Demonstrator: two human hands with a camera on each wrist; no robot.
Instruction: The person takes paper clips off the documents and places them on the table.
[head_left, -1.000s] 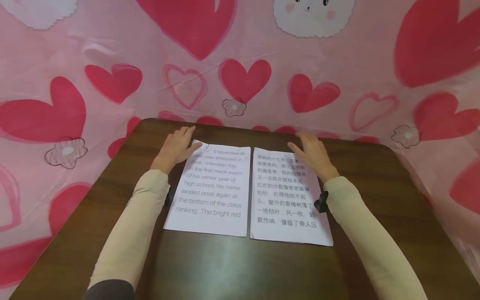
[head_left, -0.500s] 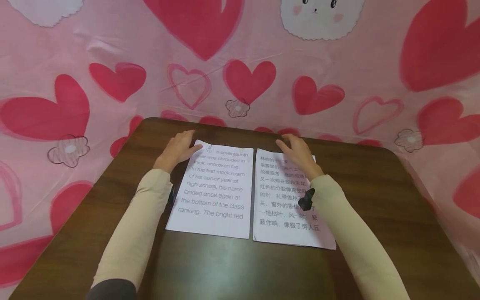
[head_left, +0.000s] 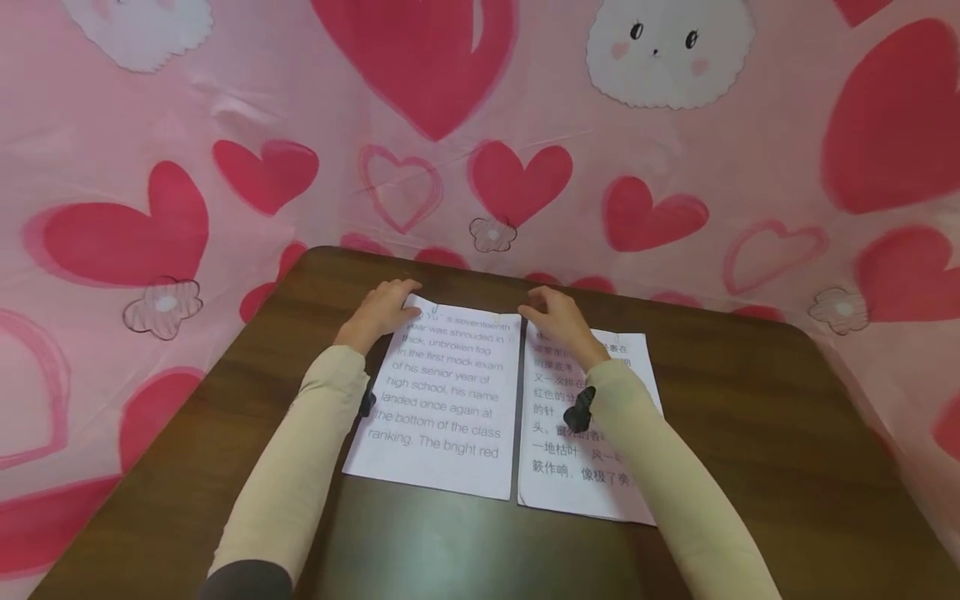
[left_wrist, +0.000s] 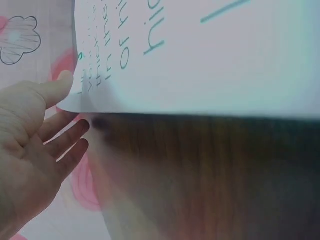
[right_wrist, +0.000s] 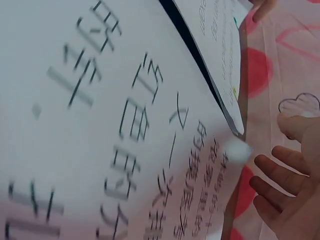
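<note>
A stack of white paper with large English text (head_left: 442,392) lies on the table. My left hand (head_left: 378,315) is at its top left corner; the thumb meets the corner and the other fingers extend past the edge. In the left wrist view the index fingertip is hidden behind the paper. Beside it, to the right, lies a stack with Chinese text (head_left: 558,492), partly covered by my right forearm. My right hand (head_left: 562,321) is over the upper part of that stack, its thumb near the top right corner of the English stack. Its fingers are spread apart and hold nothing.
Small clips, one green (head_left: 435,308) and one yellow (head_left: 497,317), sit at the English stack's top edge. The brown wooden table (head_left: 757,433) ends at a pink cloth wall with hearts (head_left: 521,183) behind and at the sides.
My right hand has moved left, from the right part of the Chinese stack to the gap between the two stacks. The left hand stays at its corner. The head view has shifted slightly.
</note>
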